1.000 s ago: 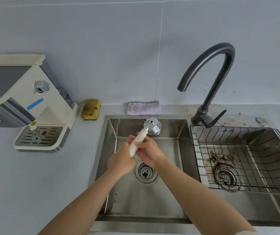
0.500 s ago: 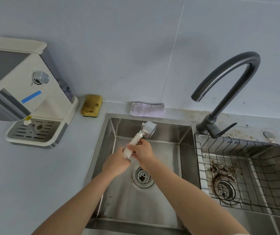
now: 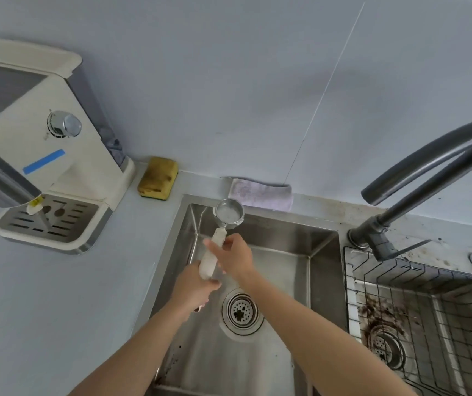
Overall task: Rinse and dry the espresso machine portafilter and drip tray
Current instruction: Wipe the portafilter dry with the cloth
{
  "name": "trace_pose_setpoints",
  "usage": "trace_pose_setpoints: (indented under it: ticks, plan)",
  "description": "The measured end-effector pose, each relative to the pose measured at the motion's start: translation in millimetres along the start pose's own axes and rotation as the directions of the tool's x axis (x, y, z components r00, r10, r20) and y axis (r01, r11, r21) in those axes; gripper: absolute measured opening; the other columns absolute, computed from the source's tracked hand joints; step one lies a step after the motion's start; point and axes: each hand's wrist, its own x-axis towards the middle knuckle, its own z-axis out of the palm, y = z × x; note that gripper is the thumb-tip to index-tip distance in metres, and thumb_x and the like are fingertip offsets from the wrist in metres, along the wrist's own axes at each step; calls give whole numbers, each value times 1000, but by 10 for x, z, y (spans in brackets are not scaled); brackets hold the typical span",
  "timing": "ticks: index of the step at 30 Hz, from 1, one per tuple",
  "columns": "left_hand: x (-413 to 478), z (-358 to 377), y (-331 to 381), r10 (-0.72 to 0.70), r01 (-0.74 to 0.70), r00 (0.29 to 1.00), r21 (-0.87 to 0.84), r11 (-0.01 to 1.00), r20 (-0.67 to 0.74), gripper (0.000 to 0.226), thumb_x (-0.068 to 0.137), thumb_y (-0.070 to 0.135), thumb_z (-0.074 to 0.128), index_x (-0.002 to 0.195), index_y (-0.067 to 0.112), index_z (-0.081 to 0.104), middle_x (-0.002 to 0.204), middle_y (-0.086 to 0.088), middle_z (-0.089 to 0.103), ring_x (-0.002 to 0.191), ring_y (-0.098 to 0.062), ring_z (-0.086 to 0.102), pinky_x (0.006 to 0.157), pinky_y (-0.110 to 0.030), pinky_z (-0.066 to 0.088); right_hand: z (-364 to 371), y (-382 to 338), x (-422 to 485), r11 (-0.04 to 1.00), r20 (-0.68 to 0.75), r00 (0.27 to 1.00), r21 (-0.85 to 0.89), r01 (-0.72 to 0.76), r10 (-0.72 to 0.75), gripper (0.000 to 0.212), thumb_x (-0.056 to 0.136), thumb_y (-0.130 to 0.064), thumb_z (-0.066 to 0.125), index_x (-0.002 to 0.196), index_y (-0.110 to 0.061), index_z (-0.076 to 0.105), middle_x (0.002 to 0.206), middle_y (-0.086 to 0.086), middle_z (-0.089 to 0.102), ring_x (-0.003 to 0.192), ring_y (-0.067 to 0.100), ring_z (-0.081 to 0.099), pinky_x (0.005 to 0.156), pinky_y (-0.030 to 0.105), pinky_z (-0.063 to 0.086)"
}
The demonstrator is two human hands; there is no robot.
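Gripping the pale handle of the portafilter (image 3: 218, 237), both hands hold it up over the far left part of the left sink basin (image 3: 286, 235). The left hand (image 3: 193, 291) is wrapped around the near end of the handle. The right hand (image 3: 236, 260) closes on it just beyond, fingers curled across the handle's middle. The handle slants away from the person, so the round metal head (image 3: 229, 216) sits at the far end, above the basin's far rim, with its open face turned toward the camera and pale inside.

Below the hands, the drain strainer (image 3: 242, 311) lies in the basin floor with a dark speck at its centre.

On the counter to the left stands the cream espresso machine (image 3: 58, 155), a strip of blue tape (image 3: 44, 161) on its side and a chrome knob (image 3: 65, 127) above that. The drip tray (image 3: 49, 224) is seated at the machine's base, its slotted metal grate facing up, well apart from the hands.

Against the far wall a yellow sponge (image 3: 158, 178) lies just right of the machine, and a pale folded cloth (image 3: 260, 194) lies behind the sink's far edge, right beside the portafilter's head. To the right, the dark curved faucet (image 3: 429, 167) rises from a stained ledge. A wire rack (image 3: 400, 281) sits in the right basin, where dark grounds (image 3: 372, 310) are spread around the drain
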Motion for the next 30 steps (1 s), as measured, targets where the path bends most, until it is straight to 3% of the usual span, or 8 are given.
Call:
trace_pose_setpoints:
  ticks: [2, 7, 12, 14, 16, 21, 26, 30]
  plan:
    - [36, -77, -23, -18, 22, 999, -86, 996, 47, 18, 79, -2, 62, 82, 8, 47, 54, -4, 47, 33, -9, 41, 36, -18, 35, -141, -45, 96, 995, -10, 999, -89, 38, -39, 38, 84, -54, 55, 87, -17, 51, 82, -1, 60, 75, 17, 58, 75, 32, 49]
    - [114, -211, -46, -60, 85, 989, -186, 979, 132, 23, 79, -4, 60, 75, 14, 47, 59, -6, 47, 40, -12, 43, 41, -21, 39, -594, -260, 453, 938, 10, 970, -251, 238, -244, 49, 89, -32, 59, 131, -13, 42, 118, 7, 54, 106, 21, 54, 89, 29, 40]
    - [218, -264, -95, -77, 108, 983, -192, 975, 164, 20, 77, -5, 60, 74, 10, 46, 50, -3, 46, 36, -11, 43, 44, -21, 40, -890, -395, 950, 716, 104, 920, -598, 361, -377, 49, 94, -23, 48, 142, -21, 35, 147, 8, 36, 134, 26, 33, 107, 35, 28]
    - [246, -285, -106, -78, 111, 982, -188, 976, 174, 19, 76, -5, 59, 75, 8, 46, 44, 0, 45, 34, -11, 42, 42, -20, 39, -961, -410, 1105, 591, 163, 922, -725, 354, -352, 50, 95, -21, 42, 143, -26, 31, 150, 5, 29, 137, 26, 27, 110, 37, 24]
    - [267, -300, -107, -76, 110, 980, -180, 977, 187, 19, 77, -6, 59, 76, 7, 45, 43, 0, 44, 33, -11, 41, 41, -20, 38, -991, -396, 1240, 543, 179, 937, -775, 323, -301, 49, 96, -18, 38, 144, -27, 31, 151, 5, 27, 137, 27, 26, 111, 37, 22]
    - [327, -310, -127, -72, 101, 977, -141, 985, 199, 19, 77, -5, 59, 73, 8, 46, 44, 0, 45, 33, -10, 43, 43, -21, 40, -970, -384, 1433, 519, 165, 963, -816, 255, -214, 46, 95, -22, 36, 141, -26, 34, 146, 8, 34, 133, 29, 31, 110, 41, 28]
    - [359, -303, -141, -75, 107, 974, -141, 984, 214, 18, 75, -3, 62, 74, 8, 48, 49, -3, 46, 35, -11, 44, 45, -22, 40, -968, -462, 1416, 509, 110, 975, -838, 195, -192, 58, 89, -31, 51, 142, -27, 29, 149, 6, 28, 139, 26, 21, 108, 43, 22]
    - [371, -276, -134, -80, 108, 975, -126, 986, 208, 17, 75, -1, 62, 73, 9, 49, 48, -3, 47, 37, -11, 45, 45, -21, 42, -959, -463, 1421, 509, 109, 974, -838, 197, -198, 67, 84, -31, 61, 142, -22, 28, 144, 12, 36, 137, 30, 25, 107, 43, 26]
